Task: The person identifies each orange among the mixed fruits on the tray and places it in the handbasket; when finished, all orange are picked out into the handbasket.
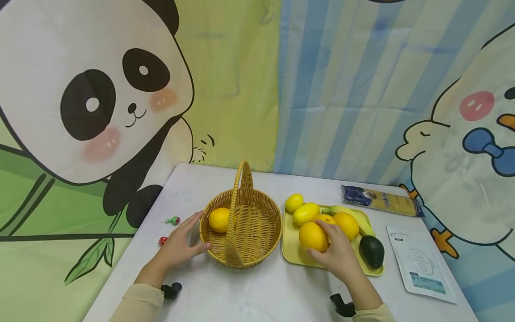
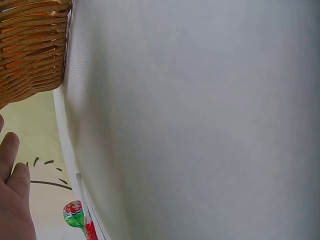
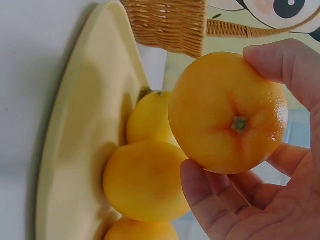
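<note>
My right hand (image 1: 338, 250) grips an orange (image 1: 313, 238) between thumb and fingers over the yellow tray (image 1: 292, 253). In the right wrist view this orange (image 3: 220, 120) shows its green stem end and is lifted off the tray, with other yellow-orange fruit (image 3: 145, 180) behind it. My left hand (image 1: 179, 246) is at the left side of a wicker basket (image 1: 257, 228), thumb and fingers spread near its rim. The left wrist view shows those fingers loosely extended, holding nothing. Another orange (image 1: 219, 220) lies inside the basket, left of its upright handle (image 1: 234, 210).
On the tray sit an avocado (image 1: 371, 252), a banana (image 1: 364, 223), another orange (image 1: 346, 225) and a long yellow fruit (image 1: 306, 213); a lemon (image 1: 294, 203) is at its far left corner. Noodle pack (image 1: 382, 200) and white pouch (image 1: 420, 264) lie right; lollipops (image 1: 173, 221) lie left.
</note>
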`<state>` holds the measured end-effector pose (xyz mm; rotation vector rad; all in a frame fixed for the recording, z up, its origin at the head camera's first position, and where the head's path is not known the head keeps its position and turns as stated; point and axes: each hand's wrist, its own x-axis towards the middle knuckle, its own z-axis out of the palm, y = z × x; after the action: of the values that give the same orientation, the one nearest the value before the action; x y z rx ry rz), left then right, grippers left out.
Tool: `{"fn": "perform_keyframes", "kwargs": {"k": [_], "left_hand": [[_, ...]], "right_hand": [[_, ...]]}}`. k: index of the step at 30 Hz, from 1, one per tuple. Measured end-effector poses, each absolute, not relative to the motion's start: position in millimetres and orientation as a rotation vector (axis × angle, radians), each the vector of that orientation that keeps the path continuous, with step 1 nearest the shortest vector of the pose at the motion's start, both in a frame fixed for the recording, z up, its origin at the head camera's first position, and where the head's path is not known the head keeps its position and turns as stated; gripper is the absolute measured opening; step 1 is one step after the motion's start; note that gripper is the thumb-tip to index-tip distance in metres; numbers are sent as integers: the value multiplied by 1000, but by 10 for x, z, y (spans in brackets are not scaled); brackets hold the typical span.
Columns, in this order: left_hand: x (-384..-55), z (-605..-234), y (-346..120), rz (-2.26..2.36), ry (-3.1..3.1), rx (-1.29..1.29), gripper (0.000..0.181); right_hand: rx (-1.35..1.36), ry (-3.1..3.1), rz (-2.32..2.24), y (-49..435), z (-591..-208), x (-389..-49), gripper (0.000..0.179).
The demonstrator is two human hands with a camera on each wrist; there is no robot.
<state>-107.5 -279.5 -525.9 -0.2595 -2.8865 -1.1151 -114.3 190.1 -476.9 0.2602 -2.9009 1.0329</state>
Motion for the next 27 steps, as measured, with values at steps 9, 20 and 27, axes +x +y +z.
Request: {"fn": "perform_keyframes", "kwargs": {"k": [9, 20, 27], "left_hand": [[-1074, -5268, -2804, -1121, -2899, -232, 106], [-1063, -5258, -2811, -1140, -2900, -223, 106], [-1063, -5268, -2799, -1119, -2883, -251, 105]], "right_hand": [[248, -2919, 1036, 1950, -4667, -1192, 82], [286, -2886, 1034, 1933, -4578, -1257, 82], [307, -2872, 1031, 1896, -4499, -1297, 83]]}}
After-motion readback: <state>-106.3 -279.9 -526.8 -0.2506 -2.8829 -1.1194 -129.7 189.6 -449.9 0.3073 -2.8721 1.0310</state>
